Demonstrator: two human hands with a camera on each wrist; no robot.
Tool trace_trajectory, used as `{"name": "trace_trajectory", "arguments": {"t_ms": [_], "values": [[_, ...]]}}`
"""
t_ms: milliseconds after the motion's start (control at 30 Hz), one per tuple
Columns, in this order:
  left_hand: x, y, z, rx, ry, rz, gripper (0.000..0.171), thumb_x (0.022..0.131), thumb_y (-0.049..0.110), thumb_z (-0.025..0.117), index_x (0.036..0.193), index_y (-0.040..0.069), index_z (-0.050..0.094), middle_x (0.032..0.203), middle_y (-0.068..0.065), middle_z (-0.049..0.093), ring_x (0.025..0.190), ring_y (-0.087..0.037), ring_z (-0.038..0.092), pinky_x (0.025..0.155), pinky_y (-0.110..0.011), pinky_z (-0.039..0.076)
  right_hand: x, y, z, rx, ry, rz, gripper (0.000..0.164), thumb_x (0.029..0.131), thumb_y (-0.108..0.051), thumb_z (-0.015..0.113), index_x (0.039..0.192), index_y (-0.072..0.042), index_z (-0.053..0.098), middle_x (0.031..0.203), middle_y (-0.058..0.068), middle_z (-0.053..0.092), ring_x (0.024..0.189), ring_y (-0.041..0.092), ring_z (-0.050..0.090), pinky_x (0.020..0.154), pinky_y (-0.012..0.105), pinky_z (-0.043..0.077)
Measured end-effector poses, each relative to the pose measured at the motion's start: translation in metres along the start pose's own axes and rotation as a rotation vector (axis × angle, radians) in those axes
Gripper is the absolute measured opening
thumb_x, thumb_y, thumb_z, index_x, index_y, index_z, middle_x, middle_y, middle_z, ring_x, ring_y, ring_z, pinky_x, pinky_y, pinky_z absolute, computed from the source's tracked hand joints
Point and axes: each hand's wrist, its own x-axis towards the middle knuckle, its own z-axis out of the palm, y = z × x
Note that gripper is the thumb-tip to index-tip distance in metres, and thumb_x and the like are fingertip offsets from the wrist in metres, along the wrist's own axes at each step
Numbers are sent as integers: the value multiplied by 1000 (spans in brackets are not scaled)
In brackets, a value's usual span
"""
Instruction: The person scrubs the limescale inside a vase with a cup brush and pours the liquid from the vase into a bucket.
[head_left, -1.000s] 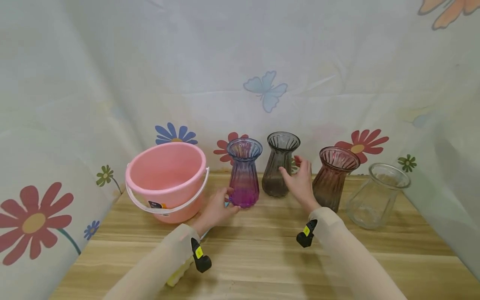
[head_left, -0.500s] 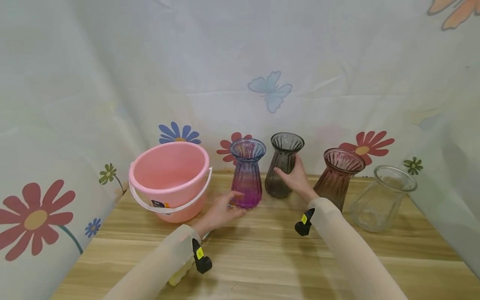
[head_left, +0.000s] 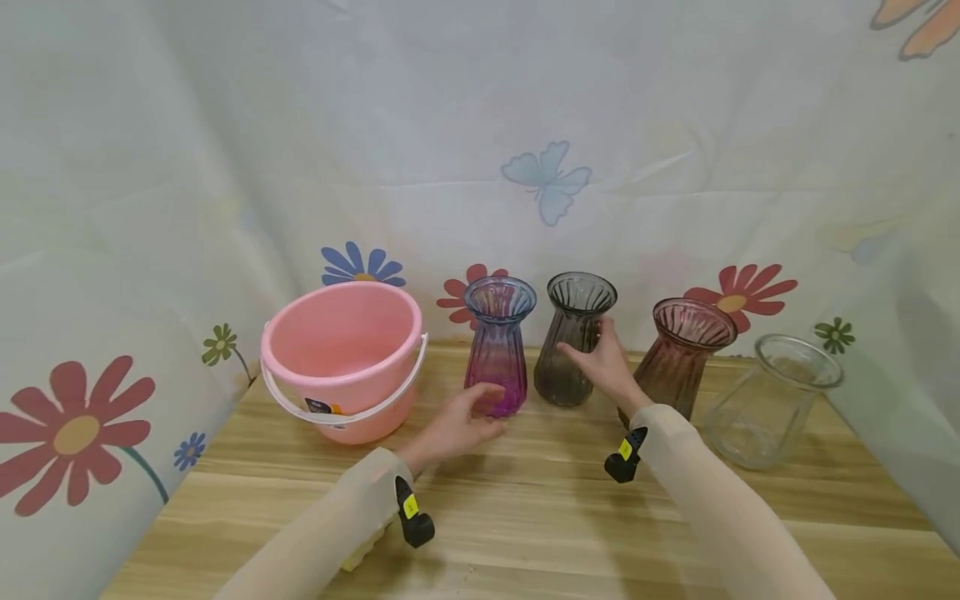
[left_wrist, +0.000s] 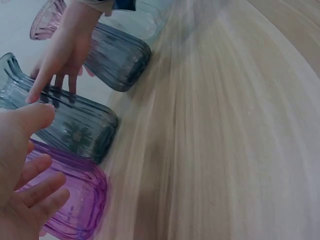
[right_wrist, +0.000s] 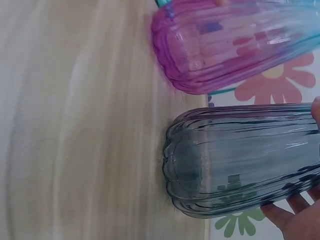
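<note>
Cream sleeves, black wrist cameras

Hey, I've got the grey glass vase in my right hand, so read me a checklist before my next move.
1. Right hand around the smoky-grey ribbed glass vase: ok, thumb and fingers on opposite sides.
2. Left hand free: ok, holds nothing, near the purple-to-blue ribbed glass vase.
3. Gap between those two vases: ok, not touching.
4. Grey vase lifted off the pale wooden table: cannot tell.
5. Mouth of the round pink plastic bucket uncovered: ok, white handle hangs in front.
6. Small yellow block fully visible: not ok, partly hidden by the left sleeve.
</note>
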Motion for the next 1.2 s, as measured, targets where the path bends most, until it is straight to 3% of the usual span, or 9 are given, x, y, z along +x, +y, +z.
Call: {"name": "trace_trajectory", "arguments": {"t_ms": [200, 467, 533, 667, 900, 1100, 1200], "values": [[7, 14, 1, -12, 2, 11, 61, 78, 28, 72, 132, 14, 47, 125, -9, 57, 110, -22, 58, 88, -35, 49, -21, -4, -8, 46, -57, -64, 85, 80, -40, 68, 141, -8, 18, 141, 23, 30, 129, 40, 33, 99, 55, 33], [13, 37, 0, 84, 41, 17, 78, 74, 45, 72, 140, 34, 33, 139, 6, 44, 121, -17, 49, 94, -41, 44, -59, -26, -18, 26, -105, -70, 90, 75, -48, 70, 144, -23, 18, 142, 13, 37, 123, 37, 43, 89, 53, 44], [13, 43, 0, 97, 42, 55, 81, 74, 45, 72, 141, 31, 30, 140, 7, 42, 124, -17, 46, 97, -42, 41, -69, -32, -19, 18, -108, -70, 87, 74, -46, 71, 142, -21, 23, 138, 14, 42, 120, 36, 46, 86, 51, 47], [13, 54, 0, 37, -2, 125, 86, 74, 40, 74, 144, 22, 27, 144, 1, 39, 129, -21, 42, 101, -46, 36, -86, -42, -18, 38, -122, -92, 82, 75, -36, 74, 140, -18, 28, 134, 15, 46, 118, 36, 49, 83, 47, 50], [-1, 68, -1, 38, -55, 70, 80, 74, 40, 73, 140, 18, 34, 133, -5, 51, 119, -18, 52, 91, -35, 47, -106, -55, -13, 131, -181, -151, 75, 74, -26, 76, 136, -13, 36, 127, 17, 52, 113, 34, 52, 83, 44, 50], [-17, 67, -4, -10, -59, 121, 68, 73, 33, 76, 131, 21, 43, 122, -4, 58, 107, -17, 59, 86, -35, 50, -116, -58, -4, 199, -219, -165, 73, 71, -21, 79, 132, -11, 40, 123, 15, 54, 111, 32, 53, 84, 43, 50], [-24, 66, -6, -11, -60, 116, 64, 72, 33, 77, 127, 21, 45, 119, -4, 59, 105, -17, 60, 85, -34, 50, -118, -60, 1, 241, -247, -162, 72, 71, -20, 79, 131, -9, 41, 122, 16, 53, 111, 33, 52, 86, 43, 49]]}}
